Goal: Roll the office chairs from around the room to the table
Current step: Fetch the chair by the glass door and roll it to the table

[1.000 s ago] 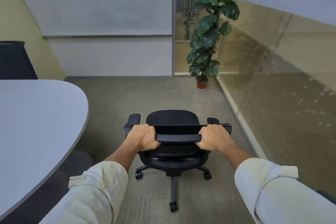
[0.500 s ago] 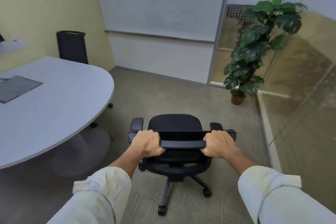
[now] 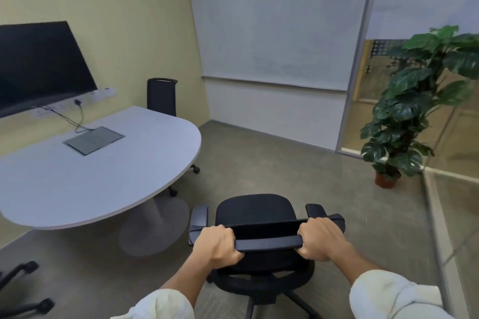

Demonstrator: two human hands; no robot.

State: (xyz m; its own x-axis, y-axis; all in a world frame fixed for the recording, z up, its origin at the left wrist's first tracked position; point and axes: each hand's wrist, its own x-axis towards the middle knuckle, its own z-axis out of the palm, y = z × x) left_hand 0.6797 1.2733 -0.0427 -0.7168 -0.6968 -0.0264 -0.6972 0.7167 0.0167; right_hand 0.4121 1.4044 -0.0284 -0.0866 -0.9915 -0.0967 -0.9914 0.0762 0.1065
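A black office chair (image 3: 255, 211) stands on the carpet right in front of me, its seat facing away. My left hand (image 3: 216, 245) grips the left end of its top backrest bar, and my right hand (image 3: 320, 239) grips the right end. The grey round-ended table (image 3: 108, 163) lies to the left, its curved edge about a chair's width from the chair. A second black chair (image 3: 162, 96) sits tucked at the table's far side. The wheeled base of a third chair (image 3: 23, 290) shows at the bottom left.
A tall potted plant (image 3: 414, 116) stands in the right corner beside a glass wall (image 3: 456, 215). A dark screen (image 3: 39, 65) hangs on the yellow wall, with cables running to a flap (image 3: 93, 140) in the tabletop. The table's pedestal base (image 3: 153, 225) rests on the floor.
The view has swung left with the chair: the table now fills the left, and the wall screen and second chair have come into sight. Both hands keep their grip on the backrest bar.
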